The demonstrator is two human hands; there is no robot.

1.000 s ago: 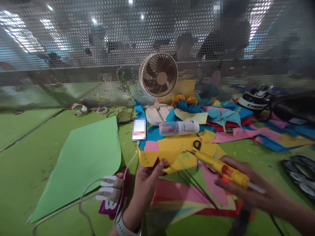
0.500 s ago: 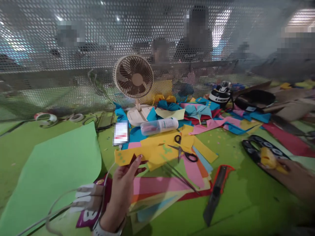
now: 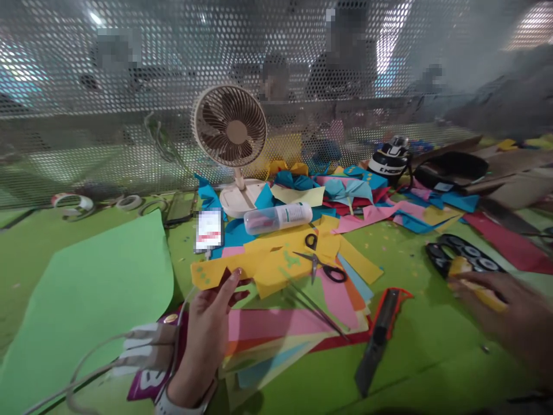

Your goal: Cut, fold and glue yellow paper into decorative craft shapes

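My left hand is closed, pinching the lower edge of a yellow paper strip that has green spots near its left end. At the right, my right hand wraps around a small yellow object; blur and the fingers hide its exact kind. Just behind that hand lies a black panel with several round grey discs. Black-handled scissors rest open on yellow paper. Below them are metal tweezers on a stack of coloured paper. An orange-and-black box cutter lies between my hands.
A beige fan stands behind a clear bottle and a phone. Green sheet, tape rolls and cables occupy the left. Paper scraps and a black-and-white device lie behind. A perforated metal screen borders the table.
My right hand has drawn slightly nearer with the yellow object and turned it, uncovering more of the black panel. My left hand keeps its pinch, and the view has shifted a little.
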